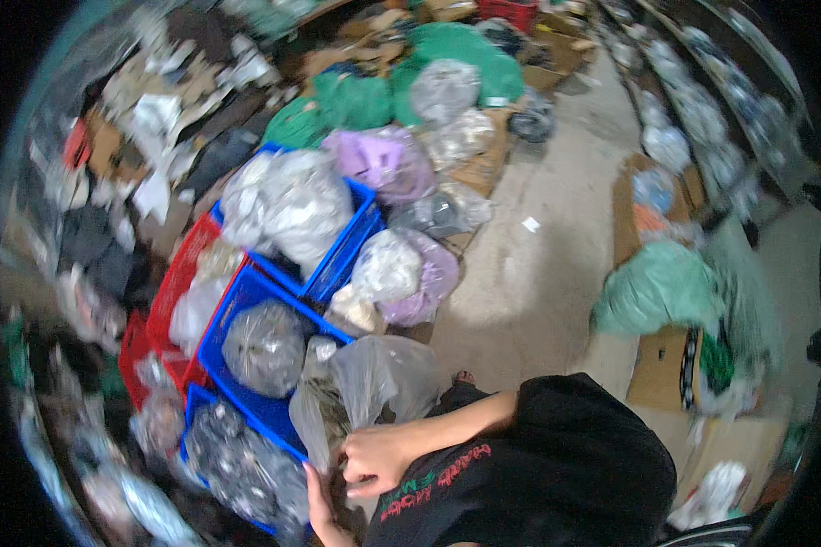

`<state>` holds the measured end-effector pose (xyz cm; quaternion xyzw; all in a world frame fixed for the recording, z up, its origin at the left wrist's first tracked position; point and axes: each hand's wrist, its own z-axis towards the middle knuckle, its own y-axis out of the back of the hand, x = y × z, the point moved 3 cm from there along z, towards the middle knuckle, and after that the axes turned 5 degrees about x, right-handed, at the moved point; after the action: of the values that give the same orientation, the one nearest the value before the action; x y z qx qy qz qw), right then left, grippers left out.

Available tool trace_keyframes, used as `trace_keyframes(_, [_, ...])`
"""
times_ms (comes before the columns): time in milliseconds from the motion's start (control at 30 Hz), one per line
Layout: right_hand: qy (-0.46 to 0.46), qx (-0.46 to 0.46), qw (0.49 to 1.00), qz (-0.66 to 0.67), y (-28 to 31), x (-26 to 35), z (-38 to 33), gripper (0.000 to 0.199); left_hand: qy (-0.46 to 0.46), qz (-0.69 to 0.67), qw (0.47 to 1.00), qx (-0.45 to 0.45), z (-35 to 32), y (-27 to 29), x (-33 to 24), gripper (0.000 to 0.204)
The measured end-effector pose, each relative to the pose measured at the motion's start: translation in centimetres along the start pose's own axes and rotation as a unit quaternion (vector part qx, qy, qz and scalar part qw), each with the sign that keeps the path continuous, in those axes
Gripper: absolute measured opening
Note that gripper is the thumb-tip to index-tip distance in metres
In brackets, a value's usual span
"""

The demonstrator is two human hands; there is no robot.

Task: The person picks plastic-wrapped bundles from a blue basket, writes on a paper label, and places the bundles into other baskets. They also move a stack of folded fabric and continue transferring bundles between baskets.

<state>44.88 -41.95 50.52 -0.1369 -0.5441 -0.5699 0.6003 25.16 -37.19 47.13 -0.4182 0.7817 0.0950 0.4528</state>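
A clear plastic bag with something dull greenish inside is in front of me, beside the blue crates. My right hand is closed in a fist on the lower edge of this bag, its forearm crossing in front of my black shirt. Just below and to the left is my left hand, with a finger stretched upward beside the bag's edge. The rest of its fingers are partly hidden. A round, tied clear bag lies in the blue crate nearest the hands.
Left of me, another blue crate and a red crate hold bags. Purple bags and green bags lie farther off. At right are a green bag, a cardboard box and shelves of bags.
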Motion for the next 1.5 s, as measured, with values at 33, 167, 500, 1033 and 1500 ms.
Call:
trace_keyframes(33, [0.008,0.015,1.0,-0.001,0.2,-0.5,-0.2,0.044,0.042,-0.009,0.999,0.016,0.6,-0.4,0.3,0.093])
trace_keyframes(167, [-0.015,0.05,0.992,-0.114,1.4,-2.0,0.1,0.041,0.108,0.032,0.992,-0.063,2.2,-1.1,2.2,0.099])
trace_keyframes(500, [-0.151,0.1,0.978,-0.103,4.9,-13.2,-2.3,0.107,0.013,0.003,0.999,0.031,5.5,-1.6,2.1,0.027])
trace_keyframes(1033, [-0.244,-0.012,0.969,-0.027,-5.4,-21.2,5.9,0.055,-0.188,0.622,0.76,-0.013,11.5,0.6,-5.3,0.055])
trace_keyframes(1500, [-0.26,-0.18,0.946,0.069,-9.1,-23.3,-1.4,0.032,-0.333,0.529,0.781,-0.014,14.6,7.0,-7.6,0.033])
